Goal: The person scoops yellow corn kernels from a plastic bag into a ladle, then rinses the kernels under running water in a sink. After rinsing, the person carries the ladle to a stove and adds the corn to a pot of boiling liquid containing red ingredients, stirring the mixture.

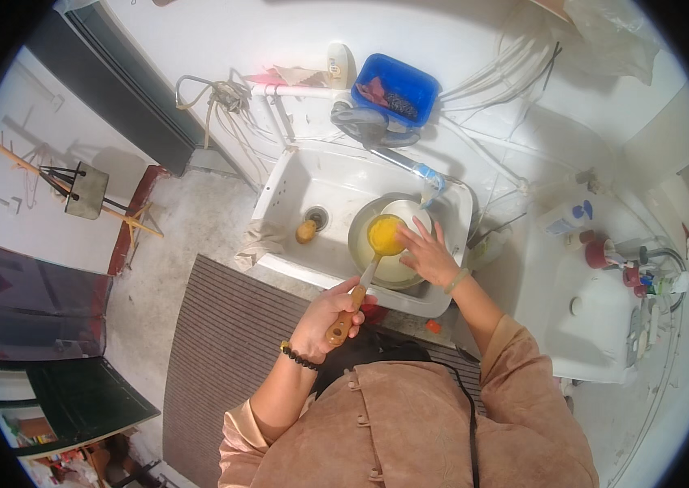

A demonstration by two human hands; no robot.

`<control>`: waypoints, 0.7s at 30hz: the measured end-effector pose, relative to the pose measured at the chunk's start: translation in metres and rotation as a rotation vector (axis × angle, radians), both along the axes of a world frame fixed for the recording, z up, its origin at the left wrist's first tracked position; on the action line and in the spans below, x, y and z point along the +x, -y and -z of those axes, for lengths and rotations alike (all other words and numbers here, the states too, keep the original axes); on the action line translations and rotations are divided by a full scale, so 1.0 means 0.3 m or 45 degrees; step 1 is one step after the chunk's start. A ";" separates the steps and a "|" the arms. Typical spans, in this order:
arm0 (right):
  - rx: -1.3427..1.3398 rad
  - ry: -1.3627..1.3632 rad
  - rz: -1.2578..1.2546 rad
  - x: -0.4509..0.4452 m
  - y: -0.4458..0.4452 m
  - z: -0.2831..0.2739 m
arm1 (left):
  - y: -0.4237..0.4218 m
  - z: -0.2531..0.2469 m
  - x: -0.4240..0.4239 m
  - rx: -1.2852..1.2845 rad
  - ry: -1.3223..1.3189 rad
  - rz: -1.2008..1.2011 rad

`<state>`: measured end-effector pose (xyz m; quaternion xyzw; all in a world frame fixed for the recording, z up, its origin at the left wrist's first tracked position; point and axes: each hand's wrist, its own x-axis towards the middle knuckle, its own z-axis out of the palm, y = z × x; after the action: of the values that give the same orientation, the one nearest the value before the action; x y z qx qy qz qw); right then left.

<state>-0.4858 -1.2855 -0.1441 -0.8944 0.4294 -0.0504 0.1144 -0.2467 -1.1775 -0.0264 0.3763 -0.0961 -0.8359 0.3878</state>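
Observation:
My left hand (pixel 332 317) is closed around the wooden handle of a ladle (pixel 365 277), whose round bowl is filled with a yellow substance (pixel 385 234). Beside that bowl, on its right, my right hand (pixel 429 253) has its fingers spread, the fingertips at or close to the rim; whether they touch it I cannot tell. Beneath both is a round metal basin (pixel 359 222) with cloudy pale liquid (pixel 390 268) and a white bowl (pixel 408 210) inside. The basin stands in the right part of a white sink (pixel 332 165). A brownish-yellow lump, perhaps a potato (pixel 306 232), lies by the drain (pixel 316 217).
A faucet (pixel 396 160) with blue wrapping at its spout reaches over the sink. Behind are a blue plastic tub (pixel 417 79) and a bottle (pixel 338 64). A cloth (pixel 259 241) drapes the left front corner. To the right is a white bathtub (pixel 588 341); a striped mat (pixel 222 341) covers floor.

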 end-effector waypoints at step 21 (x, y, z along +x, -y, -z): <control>-0.082 0.092 -0.065 0.053 0.034 -0.017 | -0.003 -0.005 -0.008 0.020 0.031 -0.007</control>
<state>-0.4700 -1.2958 -0.1392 -0.9059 0.4001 -0.0933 0.1023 -0.2491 -1.1767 -0.0250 0.3898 -0.0934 -0.8309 0.3860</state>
